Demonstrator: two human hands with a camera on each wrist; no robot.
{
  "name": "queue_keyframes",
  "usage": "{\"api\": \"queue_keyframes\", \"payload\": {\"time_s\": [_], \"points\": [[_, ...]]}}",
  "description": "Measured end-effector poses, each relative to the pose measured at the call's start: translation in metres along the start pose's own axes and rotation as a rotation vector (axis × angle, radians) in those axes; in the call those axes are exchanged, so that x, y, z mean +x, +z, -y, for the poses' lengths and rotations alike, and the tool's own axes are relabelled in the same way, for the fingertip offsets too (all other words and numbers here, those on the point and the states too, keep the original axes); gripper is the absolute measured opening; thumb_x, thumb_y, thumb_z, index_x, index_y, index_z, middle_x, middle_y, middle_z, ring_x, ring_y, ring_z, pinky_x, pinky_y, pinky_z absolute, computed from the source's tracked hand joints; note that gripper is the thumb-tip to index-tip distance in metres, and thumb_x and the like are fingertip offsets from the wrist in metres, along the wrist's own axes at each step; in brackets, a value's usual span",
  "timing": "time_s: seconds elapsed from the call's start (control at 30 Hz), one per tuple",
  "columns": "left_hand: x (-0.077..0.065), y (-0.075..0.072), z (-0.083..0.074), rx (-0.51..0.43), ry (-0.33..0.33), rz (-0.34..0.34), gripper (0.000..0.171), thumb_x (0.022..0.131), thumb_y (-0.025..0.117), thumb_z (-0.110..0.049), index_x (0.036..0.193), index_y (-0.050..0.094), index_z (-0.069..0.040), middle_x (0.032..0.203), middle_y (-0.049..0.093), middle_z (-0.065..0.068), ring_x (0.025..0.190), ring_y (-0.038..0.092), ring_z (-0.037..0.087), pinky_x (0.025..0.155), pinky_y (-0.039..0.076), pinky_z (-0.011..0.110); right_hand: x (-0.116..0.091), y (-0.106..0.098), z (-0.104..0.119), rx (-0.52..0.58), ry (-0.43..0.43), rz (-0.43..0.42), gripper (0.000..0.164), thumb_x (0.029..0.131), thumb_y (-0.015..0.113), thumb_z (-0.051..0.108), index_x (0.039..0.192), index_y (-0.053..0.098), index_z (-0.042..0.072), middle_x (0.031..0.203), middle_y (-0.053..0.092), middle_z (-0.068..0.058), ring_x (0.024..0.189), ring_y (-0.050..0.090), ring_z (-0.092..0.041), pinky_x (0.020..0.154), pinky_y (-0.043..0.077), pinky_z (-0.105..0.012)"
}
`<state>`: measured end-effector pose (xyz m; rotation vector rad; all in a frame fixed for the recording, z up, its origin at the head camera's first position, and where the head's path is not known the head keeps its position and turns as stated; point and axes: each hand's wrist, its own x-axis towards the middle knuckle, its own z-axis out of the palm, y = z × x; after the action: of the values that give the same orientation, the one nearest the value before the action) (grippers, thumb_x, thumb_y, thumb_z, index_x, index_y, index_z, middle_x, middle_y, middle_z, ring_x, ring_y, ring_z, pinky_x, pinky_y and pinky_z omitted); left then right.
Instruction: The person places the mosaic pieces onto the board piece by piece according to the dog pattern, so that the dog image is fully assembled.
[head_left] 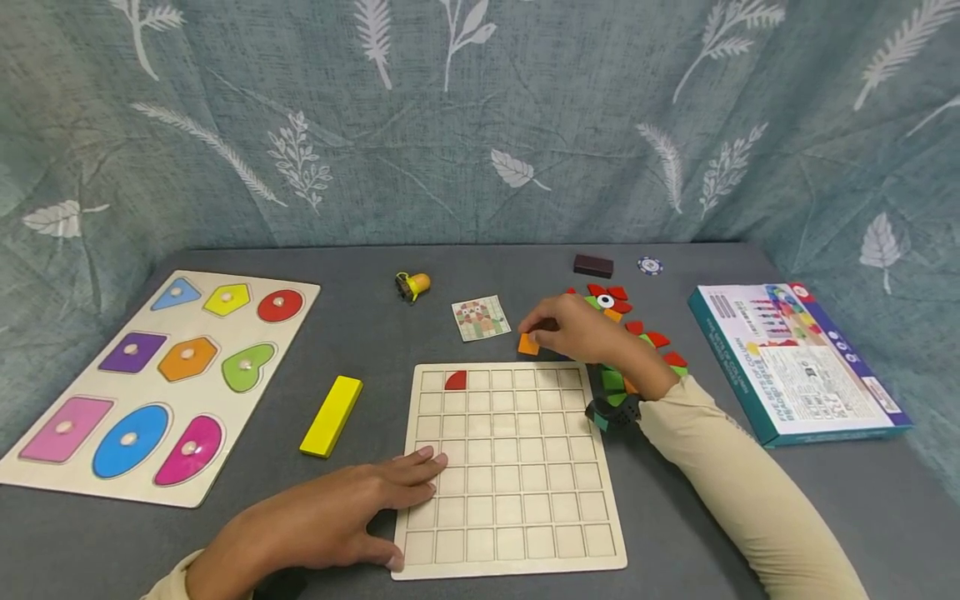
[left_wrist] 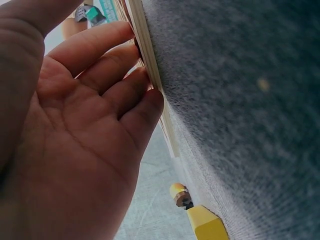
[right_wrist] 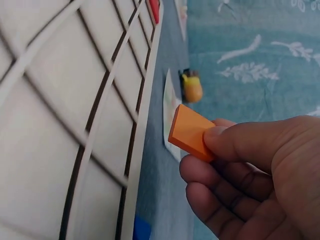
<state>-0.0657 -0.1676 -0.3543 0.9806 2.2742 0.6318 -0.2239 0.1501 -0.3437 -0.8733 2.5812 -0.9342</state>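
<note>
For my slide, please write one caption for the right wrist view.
The right hand pinches an orange tile beside a gridded board, with a leaf-patterned cloth behind.

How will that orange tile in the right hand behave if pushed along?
The orange tile, pinched by the right hand, shows no bend, so it's likely stiff. Small and thin, it's probably light. Its flat faces and straight edges suggest sliding rather than rolling.
</note>
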Motion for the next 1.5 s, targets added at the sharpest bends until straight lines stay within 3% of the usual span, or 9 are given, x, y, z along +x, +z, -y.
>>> {"api": "queue_keyframes", "payload": {"time_s": [0.53, 0.83, 1.1, 1.37, 1.5], "points": [[0.001, 0.0, 0.0, 0.001, 0.002, 0.0, 0.069, 0.081, 0.079, -0.03, 0.142, 0.051, -0.014, 0.156, 0.029, -0.009, 0.144, 0.022, 0.019, 0.107, 0.037, 0.042, 0.011, 0.021, 0.026, 0.045, -0.089, 0.084, 0.016, 0.092, 0.062, -0.001, 0.101, 0.074, 0.003, 0.092, 0.07, -0.001, 0.075, 0.061, -0.01, 0.068, 0.051, -0.025], [0.001, -0.001, 0.001, -0.007, 0.006, 0.004, 0.071, 0.081, 0.079, -0.031, 0.143, 0.05, -0.014, 0.156, 0.029, -0.007, 0.144, 0.023, 0.019, 0.106, 0.038, 0.043, 0.023, 0.032, 0.035, -0.009, -0.171, 0.131, 0.016, 0.091, 0.063, 0.0, 0.102, 0.073, 0.003, 0.092, 0.069, 0.0, 0.078, 0.06, -0.008, 0.071, 0.05, -0.023], [-0.001, 0.001, 0.005, 0.011, 0.048, -0.014, 0.071, 0.082, 0.078, -0.036, 0.143, 0.05, -0.012, 0.156, 0.03, -0.004, 0.143, 0.025, 0.022, 0.104, 0.04, 0.04, 0.031, 0.037, 0.043, -0.023, -0.151, 0.162, 0.017, 0.091, 0.061, -0.001, 0.102, 0.074, 0.004, 0.093, 0.07, -0.001, 0.079, 0.06, -0.009, 0.073, 0.049, -0.022], [0.0, 0.0, 0.002, -0.021, 0.014, -0.005, 0.071, 0.081, 0.079, -0.031, 0.143, 0.05, -0.012, 0.156, 0.028, -0.006, 0.144, 0.023, 0.02, 0.106, 0.038, 0.042, 0.03, 0.038, 0.042, -0.045, -0.145, 0.169, 0.017, 0.091, 0.061, -0.002, 0.1, 0.073, 0.004, 0.092, 0.069, -0.001, 0.079, 0.058, -0.009, 0.073, 0.049, -0.022], [0.0, 0.001, 0.003, -0.012, 0.031, -0.012, 0.071, 0.081, 0.079, -0.032, 0.143, 0.05, -0.012, 0.156, 0.029, -0.005, 0.143, 0.025, 0.021, 0.105, 0.039, 0.042, 0.029, 0.04, 0.041, -0.063, -0.141, 0.169, 0.017, 0.091, 0.061, -0.002, 0.102, 0.073, 0.004, 0.093, 0.068, 0.0, 0.08, 0.058, -0.009, 0.073, 0.048, -0.021]]}}
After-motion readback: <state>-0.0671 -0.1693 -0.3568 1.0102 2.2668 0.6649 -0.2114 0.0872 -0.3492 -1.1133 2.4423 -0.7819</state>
